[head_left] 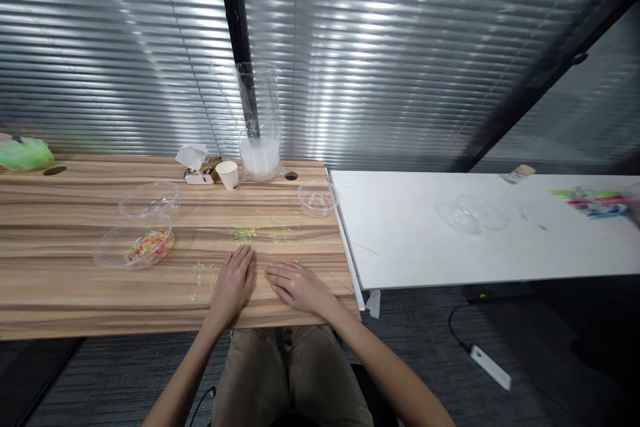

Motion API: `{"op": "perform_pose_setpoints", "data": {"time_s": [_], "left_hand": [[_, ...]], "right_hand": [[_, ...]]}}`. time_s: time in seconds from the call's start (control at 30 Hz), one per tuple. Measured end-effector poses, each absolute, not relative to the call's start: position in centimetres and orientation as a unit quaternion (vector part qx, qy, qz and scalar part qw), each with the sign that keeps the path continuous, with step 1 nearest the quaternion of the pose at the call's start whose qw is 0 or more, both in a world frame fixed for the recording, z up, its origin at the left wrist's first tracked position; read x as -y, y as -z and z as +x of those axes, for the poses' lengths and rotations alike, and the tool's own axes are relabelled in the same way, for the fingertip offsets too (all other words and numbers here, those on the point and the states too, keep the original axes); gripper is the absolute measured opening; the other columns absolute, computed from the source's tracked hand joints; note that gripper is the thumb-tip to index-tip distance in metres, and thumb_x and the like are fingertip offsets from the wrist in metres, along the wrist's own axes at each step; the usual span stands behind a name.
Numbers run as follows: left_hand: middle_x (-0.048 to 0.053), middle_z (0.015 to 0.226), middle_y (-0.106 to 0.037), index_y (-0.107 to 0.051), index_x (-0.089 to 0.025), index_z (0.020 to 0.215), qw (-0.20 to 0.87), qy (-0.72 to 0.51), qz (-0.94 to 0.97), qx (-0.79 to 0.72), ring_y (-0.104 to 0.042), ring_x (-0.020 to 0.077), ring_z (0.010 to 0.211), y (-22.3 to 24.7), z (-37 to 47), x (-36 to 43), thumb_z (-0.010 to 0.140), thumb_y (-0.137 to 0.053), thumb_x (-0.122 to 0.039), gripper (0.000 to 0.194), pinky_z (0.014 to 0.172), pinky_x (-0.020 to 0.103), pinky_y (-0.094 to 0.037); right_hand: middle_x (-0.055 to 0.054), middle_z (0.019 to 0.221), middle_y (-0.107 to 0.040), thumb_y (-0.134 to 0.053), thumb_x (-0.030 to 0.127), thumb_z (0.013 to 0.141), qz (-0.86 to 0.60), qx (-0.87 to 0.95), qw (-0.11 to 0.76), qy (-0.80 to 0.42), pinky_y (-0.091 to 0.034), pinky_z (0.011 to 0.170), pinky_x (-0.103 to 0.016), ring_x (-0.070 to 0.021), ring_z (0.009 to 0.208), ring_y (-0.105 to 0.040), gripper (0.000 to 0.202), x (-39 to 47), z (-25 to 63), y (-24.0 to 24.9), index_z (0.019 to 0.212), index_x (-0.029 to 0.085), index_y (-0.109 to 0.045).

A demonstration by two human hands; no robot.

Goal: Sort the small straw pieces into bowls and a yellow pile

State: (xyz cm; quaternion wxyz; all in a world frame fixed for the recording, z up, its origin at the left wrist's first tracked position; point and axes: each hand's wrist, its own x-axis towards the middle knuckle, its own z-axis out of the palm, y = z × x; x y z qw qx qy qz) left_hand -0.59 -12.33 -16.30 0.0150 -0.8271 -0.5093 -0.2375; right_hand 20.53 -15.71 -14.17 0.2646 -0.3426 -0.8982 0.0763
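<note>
My left hand lies flat on the wood-grain table, just below a small pile of yellow-green bits. Beside it, my right hand also rests palm down, fingers stretched toward the left; nothing is held in either. More pale bits are scattered left of my left hand, and others lie above my right hand. Farther left, a clear round bowl contains red and yellow pieces. Behind it stands another clear bowl, and a third is near the table's right edge.
Along the back are a tissue box, a paper cup, a plastic-wrapped stack and a green bag. A white table adjoins on the right, bearing clear plastic containers and colourful packets.
</note>
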Motion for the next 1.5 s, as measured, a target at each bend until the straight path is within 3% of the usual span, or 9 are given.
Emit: {"op": "perform_pose_setpoints", "data": {"time_s": [1.5], "left_hand": [[0.016, 0.129, -0.057, -0.055, -0.013, 0.121, 0.01, 0.248, -0.832, 0.496, -0.047, 0.0269, 0.127, 16.27, -0.8, 12.2, 0.095, -0.031, -0.024, 0.037, 0.106, 0.05, -0.037]], "right_hand": [[-0.006, 0.126, -0.061, -0.047, 0.017, 0.094, -0.353, 0.894, 0.258, -0.095, -0.037, 0.107, -0.032, -0.0163, 0.119, -0.054, 0.03, 15.68, 20.49, 14.49, 0.12, 0.017, -0.062]]}}
